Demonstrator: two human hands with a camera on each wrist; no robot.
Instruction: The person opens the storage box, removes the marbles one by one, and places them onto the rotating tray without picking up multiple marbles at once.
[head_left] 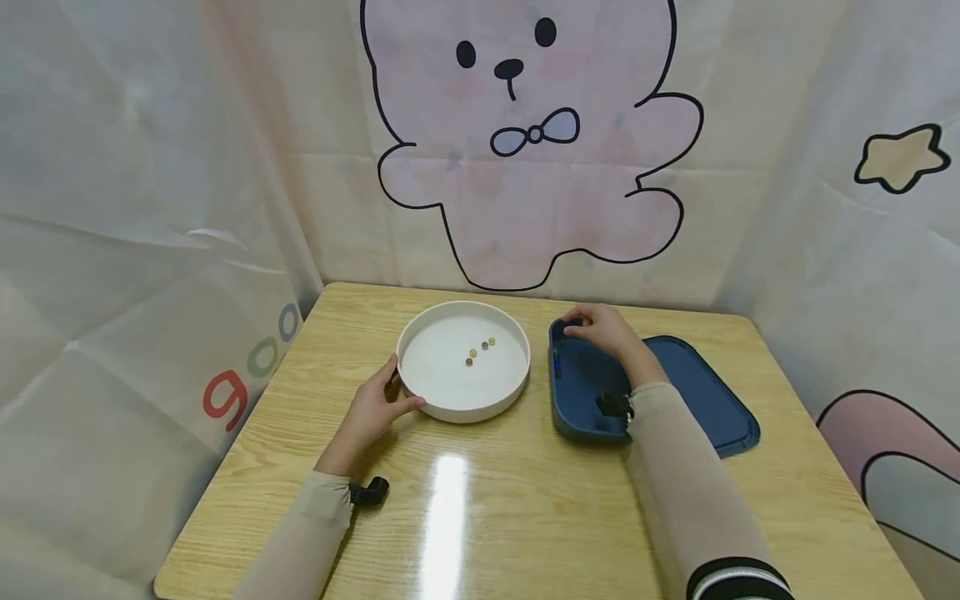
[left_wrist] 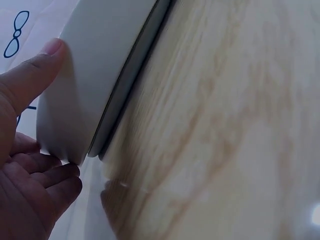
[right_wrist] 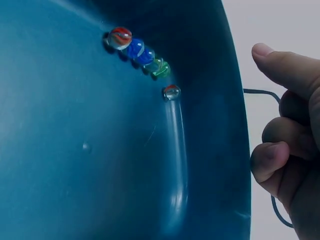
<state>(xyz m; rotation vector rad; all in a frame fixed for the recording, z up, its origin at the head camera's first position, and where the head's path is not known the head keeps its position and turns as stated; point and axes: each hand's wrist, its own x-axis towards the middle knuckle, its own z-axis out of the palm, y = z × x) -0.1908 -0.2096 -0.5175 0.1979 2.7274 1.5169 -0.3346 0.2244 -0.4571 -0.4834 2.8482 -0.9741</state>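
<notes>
A round white dish sits on the table with several small marbles inside. My left hand holds the dish at its near left side, the thumb against the outer wall and the fingers curled by the edge. To the right stands a blue box. Over its far left corner is my right hand, thumb apart from the bent fingers, with nothing visible between them. Along the box wall, the right wrist view has a red-striped marble, blue marbles, green ones and a clear-and-red marble.
The blue lid lies flat to the right of the box, partly behind the right forearm. A wooden table bears everything. Printed cloth hangs behind and at both sides. Each wrist wears a small black camera.
</notes>
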